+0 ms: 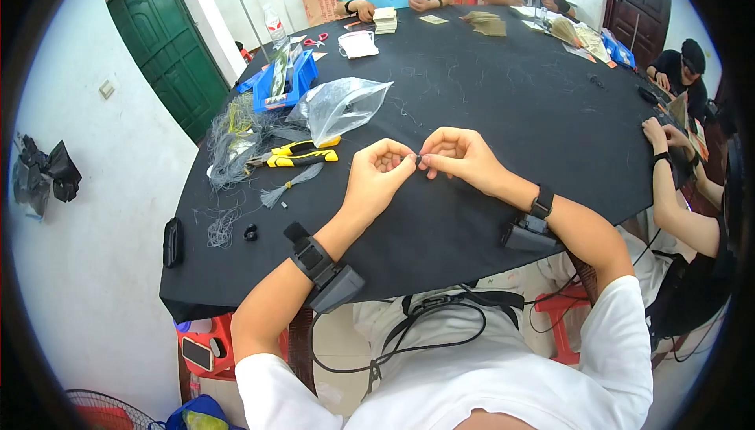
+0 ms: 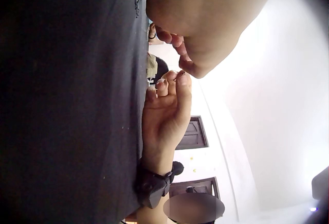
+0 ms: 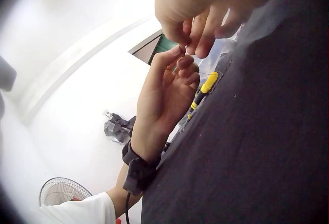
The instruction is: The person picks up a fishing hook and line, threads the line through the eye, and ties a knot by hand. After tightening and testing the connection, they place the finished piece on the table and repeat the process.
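Note:
Above the black tabletop, my left hand (image 1: 379, 174) and right hand (image 1: 468, 164) meet fingertip to fingertip. Between thumb and forefinger each hand pinches a tiny dark piece (image 1: 418, 158), mostly hidden by the fingertips; I cannot tell its kind. In the left wrist view it shows as a dark speck (image 2: 180, 73) at the right thumb's tip. Left of my left hand lie yellow-and-black pliers (image 1: 303, 159) and a tied bundle of thin grey strands (image 1: 291, 185). A clear plastic bag (image 1: 342, 111) lies beyond the pliers.
A tangle of strands (image 1: 236, 143) spreads along the left edge beside a blue bin (image 1: 297, 80). Nearer are a loose coil (image 1: 222, 229) and a black case (image 1: 173, 243). Red scissors (image 1: 316, 40) and a bottle (image 1: 274, 25) stand farther back. Several people sit around the table.

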The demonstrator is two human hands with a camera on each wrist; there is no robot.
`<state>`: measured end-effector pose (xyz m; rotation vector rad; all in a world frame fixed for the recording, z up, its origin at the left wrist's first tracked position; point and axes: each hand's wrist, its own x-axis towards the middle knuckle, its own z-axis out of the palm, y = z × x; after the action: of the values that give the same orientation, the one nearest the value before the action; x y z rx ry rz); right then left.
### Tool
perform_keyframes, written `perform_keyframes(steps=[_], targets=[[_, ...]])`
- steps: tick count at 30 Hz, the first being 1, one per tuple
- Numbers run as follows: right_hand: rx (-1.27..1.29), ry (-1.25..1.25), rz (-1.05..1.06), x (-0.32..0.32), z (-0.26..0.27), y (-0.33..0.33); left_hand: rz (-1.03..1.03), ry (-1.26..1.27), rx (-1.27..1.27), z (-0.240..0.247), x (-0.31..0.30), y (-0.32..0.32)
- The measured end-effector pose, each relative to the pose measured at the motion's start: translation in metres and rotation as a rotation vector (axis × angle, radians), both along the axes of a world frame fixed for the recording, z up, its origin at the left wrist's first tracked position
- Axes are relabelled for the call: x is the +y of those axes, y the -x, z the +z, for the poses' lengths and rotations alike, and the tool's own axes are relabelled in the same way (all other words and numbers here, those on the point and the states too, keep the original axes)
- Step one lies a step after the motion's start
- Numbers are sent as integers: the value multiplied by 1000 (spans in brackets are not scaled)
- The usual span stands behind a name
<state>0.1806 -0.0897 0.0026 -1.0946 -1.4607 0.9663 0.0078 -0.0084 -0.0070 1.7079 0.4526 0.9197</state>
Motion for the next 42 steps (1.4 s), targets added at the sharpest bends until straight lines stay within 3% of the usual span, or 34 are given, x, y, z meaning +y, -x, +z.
perform_keyframes(steps=[34, 42], targets=[[64, -53, 14, 5, -4, -6, -57, 6, -56, -1, 2, 0], [162, 109, 161, 5, -2, -5, -53, 25, -41, 1, 0, 1]])
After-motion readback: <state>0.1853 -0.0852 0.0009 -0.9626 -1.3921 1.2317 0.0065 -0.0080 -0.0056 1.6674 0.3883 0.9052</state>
